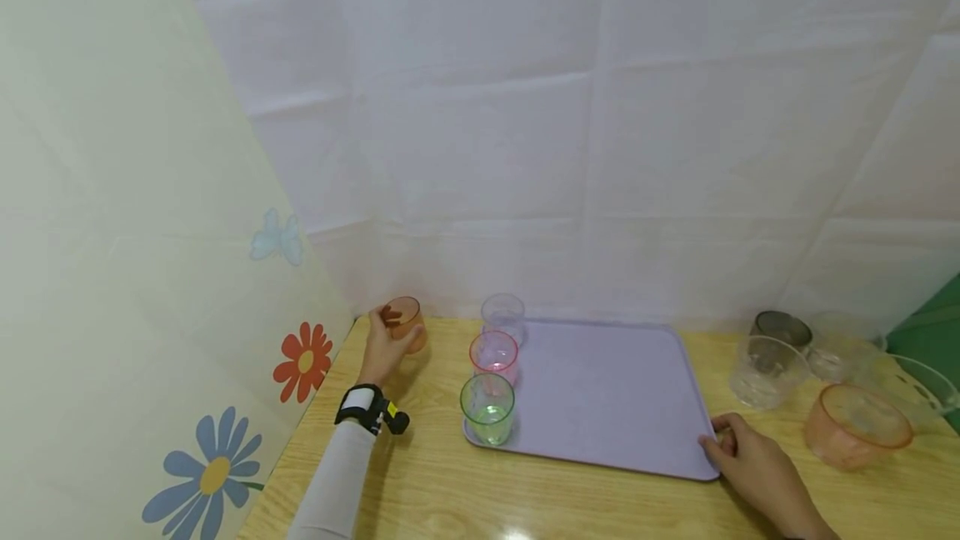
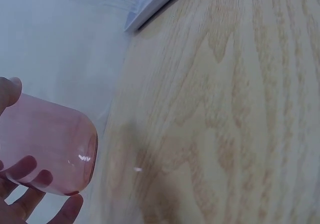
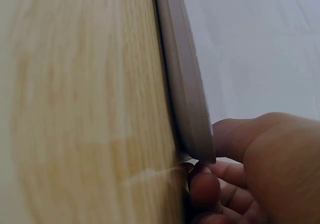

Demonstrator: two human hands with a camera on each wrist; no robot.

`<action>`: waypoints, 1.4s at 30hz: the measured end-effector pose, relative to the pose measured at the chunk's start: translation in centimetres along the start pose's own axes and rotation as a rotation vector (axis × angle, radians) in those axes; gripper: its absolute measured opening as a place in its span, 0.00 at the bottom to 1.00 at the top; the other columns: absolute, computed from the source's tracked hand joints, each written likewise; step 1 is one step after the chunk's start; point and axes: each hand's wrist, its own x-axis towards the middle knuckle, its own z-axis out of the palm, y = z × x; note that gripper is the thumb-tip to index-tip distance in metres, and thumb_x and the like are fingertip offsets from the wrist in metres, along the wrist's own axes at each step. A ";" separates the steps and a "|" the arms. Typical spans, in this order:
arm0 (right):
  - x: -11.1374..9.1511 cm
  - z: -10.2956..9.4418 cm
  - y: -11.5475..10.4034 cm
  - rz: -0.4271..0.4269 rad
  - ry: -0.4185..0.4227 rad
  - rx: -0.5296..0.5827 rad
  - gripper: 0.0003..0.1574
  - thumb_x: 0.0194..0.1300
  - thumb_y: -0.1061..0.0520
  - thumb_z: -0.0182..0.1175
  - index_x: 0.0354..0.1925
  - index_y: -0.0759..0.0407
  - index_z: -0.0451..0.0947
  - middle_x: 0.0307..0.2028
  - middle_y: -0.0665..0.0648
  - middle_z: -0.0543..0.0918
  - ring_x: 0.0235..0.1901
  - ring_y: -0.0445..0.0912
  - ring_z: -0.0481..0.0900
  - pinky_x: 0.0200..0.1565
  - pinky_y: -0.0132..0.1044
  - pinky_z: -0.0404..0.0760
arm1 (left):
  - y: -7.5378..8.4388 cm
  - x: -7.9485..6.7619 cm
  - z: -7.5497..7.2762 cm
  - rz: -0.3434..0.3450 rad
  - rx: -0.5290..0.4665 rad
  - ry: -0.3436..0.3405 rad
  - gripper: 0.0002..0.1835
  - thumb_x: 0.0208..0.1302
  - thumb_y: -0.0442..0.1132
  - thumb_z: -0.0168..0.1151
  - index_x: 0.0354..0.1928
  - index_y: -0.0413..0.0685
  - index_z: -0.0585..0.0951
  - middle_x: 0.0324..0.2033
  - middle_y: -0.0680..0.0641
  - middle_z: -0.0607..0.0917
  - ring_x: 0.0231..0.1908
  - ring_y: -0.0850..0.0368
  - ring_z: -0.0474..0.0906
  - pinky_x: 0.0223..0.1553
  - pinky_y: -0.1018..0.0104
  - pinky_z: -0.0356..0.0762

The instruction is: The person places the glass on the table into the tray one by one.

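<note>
My left hand (image 1: 383, 356) grips a clear orange cup (image 1: 409, 333) at the table's back left, thumb on one side and fingers round the other. In the left wrist view the cup (image 2: 55, 144) is close over the wood, its base towards the tray side. My right hand (image 1: 759, 468) pinches the near right corner of a lilac tray (image 1: 600, 398), thumb at the rim and fingers curled below, as the right wrist view shows. Along the tray's left edge stand a green cup (image 1: 489, 417), a pink cup (image 1: 495, 361) and a colourless cup (image 1: 503, 317).
At the right of the wooden table (image 1: 420, 473) stand an orange bowl (image 1: 847, 436), a clear cup (image 1: 761, 377), a dark grey cup (image 1: 782, 327) and other clear vessels (image 1: 832, 357). A white sheet (image 1: 487, 148) hangs behind; a flowered sheet (image 1: 135, 273) borders the left.
</note>
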 end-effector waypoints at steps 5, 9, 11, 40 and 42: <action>0.0 0.1 0.2 0.009 -0.010 0.003 0.24 0.75 0.50 0.64 0.53 0.71 0.76 0.29 0.49 0.76 0.25 0.38 0.69 0.30 0.36 0.68 | 0.7 -0.1 0.0 0.018 0.010 -0.011 0.39 0.69 0.41 0.73 0.70 0.35 0.60 0.62 0.32 0.75 0.63 0.34 0.73 0.64 0.40 0.72; 0.0 0.0 0.2 0.010 -0.010 -0.002 0.24 0.74 0.50 0.64 0.53 0.71 0.77 0.29 0.49 0.76 0.26 0.38 0.69 0.31 0.36 0.69 | 1.3 -0.1 0.0 0.028 0.009 -0.028 0.40 0.68 0.43 0.74 0.71 0.36 0.60 0.62 0.33 0.75 0.63 0.35 0.73 0.64 0.40 0.73; 0.1 0.0 0.1 0.010 -0.006 -0.003 0.24 0.74 0.50 0.64 0.53 0.71 0.77 0.29 0.49 0.76 0.26 0.38 0.70 0.31 0.36 0.69 | 1.6 0.0 0.1 0.040 0.010 -0.030 0.40 0.68 0.43 0.74 0.71 0.37 0.60 0.63 0.34 0.75 0.64 0.36 0.73 0.65 0.41 0.72; 0.2 -0.1 0.0 0.009 -0.015 0.002 0.25 0.74 0.50 0.64 0.53 0.72 0.77 0.29 0.49 0.76 0.26 0.37 0.69 0.31 0.35 0.68 | 4.3 -0.7 0.9 0.123 -0.024 -0.022 0.40 0.65 0.40 0.77 0.69 0.36 0.62 0.60 0.35 0.77 0.61 0.36 0.74 0.65 0.45 0.70; 0.1 -0.1 0.1 0.005 -0.016 0.007 0.25 0.75 0.50 0.63 0.53 0.72 0.76 0.29 0.49 0.77 0.26 0.37 0.69 0.31 0.35 0.69 | 4.4 -0.7 1.0 0.133 -0.022 -0.024 0.39 0.65 0.40 0.77 0.69 0.37 0.63 0.59 0.36 0.77 0.61 0.36 0.75 0.64 0.45 0.71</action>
